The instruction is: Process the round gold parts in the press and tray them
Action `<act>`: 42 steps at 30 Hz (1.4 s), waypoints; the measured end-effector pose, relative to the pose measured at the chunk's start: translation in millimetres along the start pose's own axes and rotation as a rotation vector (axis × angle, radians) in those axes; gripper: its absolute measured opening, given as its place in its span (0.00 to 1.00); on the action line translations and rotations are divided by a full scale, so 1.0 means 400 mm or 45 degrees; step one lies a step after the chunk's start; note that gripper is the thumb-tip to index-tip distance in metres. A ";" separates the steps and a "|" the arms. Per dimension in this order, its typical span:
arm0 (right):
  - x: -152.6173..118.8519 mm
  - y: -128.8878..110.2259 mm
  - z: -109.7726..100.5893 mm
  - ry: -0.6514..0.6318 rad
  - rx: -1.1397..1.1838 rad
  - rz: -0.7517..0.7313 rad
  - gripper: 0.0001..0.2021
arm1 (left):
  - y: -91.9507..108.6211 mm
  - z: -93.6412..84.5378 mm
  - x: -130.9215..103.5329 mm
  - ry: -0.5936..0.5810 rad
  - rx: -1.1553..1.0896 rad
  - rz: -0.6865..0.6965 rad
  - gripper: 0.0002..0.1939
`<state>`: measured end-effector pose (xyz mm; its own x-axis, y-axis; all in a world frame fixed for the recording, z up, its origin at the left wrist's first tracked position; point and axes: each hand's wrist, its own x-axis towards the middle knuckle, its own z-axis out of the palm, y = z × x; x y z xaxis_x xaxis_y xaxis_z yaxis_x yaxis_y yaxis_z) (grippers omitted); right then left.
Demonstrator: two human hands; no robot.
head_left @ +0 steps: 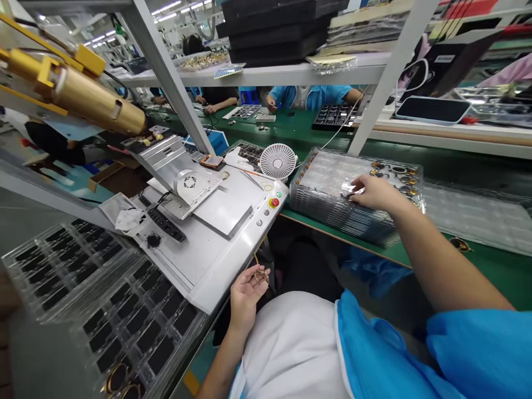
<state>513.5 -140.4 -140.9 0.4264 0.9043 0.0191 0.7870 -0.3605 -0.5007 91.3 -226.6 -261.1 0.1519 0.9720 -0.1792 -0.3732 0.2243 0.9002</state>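
Observation:
Low in front of my body, my left hand [248, 291] holds a small gold ring-shaped watch case [261, 276] in its curled fingers. My right hand [372, 192] reaches over a tall stack of clear plastic trays [328, 172], its fingertips pinched at the top tray. What they grip, if anything, is too small to make out. Several gold-rimmed round watch cases [409, 180] with dark faces lie along the far and right sides of that tray. Another gold-rimmed watch case [459, 244] rests on the green bench to the right, beside more clear trays [477, 213].
At left stands a white machine [199, 260] with a red stop button [274, 203], under a brass-coloured cylinder [97, 102]. A small white fan [278, 161] sits behind it. Trays of black parts [141, 316] lie lower left. A shelf post [386, 72] rises beyond; co-workers sit across.

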 end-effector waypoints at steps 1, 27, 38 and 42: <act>0.007 0.006 -0.010 -0.039 -0.001 0.004 0.14 | 0.001 -0.002 -0.001 -0.009 0.012 0.004 0.23; -0.313 -0.310 0.347 -0.626 1.247 -0.847 0.16 | 0.099 0.032 -0.049 -0.225 -0.101 -0.084 0.57; -0.342 -0.327 0.380 -0.402 1.121 -0.753 0.10 | 0.076 0.027 -0.060 -0.290 0.012 -0.008 0.59; -0.339 -0.325 0.372 -0.325 1.099 -0.908 0.07 | 0.081 0.033 -0.056 -0.216 -0.019 -0.001 0.55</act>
<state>287.0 -182.0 -207.0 -0.1740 0.8952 0.4103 0.2032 0.4403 -0.8746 88.0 -242.1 -222.4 0.3040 0.9464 -0.1092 -0.3861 0.2272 0.8940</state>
